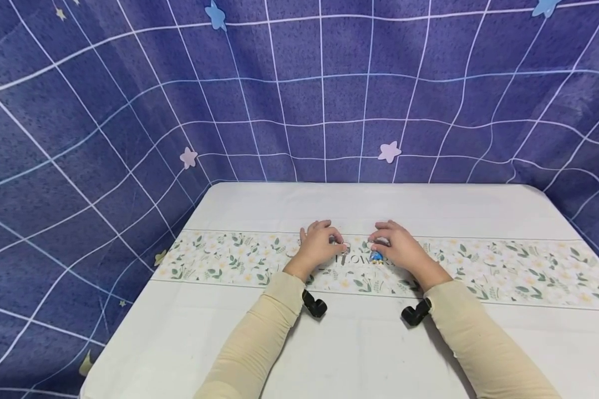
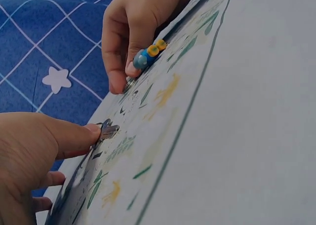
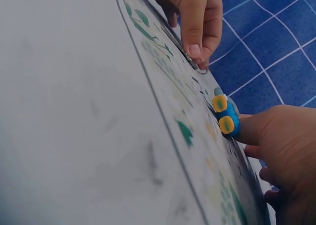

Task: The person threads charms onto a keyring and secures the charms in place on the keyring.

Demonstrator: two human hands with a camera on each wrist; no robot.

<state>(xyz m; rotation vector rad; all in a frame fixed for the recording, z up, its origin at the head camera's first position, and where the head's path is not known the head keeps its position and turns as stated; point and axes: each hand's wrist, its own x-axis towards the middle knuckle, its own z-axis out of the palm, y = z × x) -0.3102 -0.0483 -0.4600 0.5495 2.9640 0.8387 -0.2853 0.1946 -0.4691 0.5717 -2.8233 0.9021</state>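
Partly covered, partly cut off

The upper end of the key (image 2: 109,132) is hidden by the left grip (image 1: 318,246). The figurine (image 3: 227,119) is partly covered by the right grip (image 1: 400,249), and its face cannot be made out. Some printed lettering (image 1: 357,259) is blocked by the grips. Both sleeves (image 1: 257,332) and the surface (image 1: 179,327) are cut off by the head view's bottom edge.

A gap separates the hands (image 1: 321,246) (image 1: 398,247), the blue figurine (image 1: 376,256) intruding.

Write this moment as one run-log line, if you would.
left grip: pinches key | right grip: holds blue-and-yellow figurine | key and figurine: apart | place: over floral band, white table
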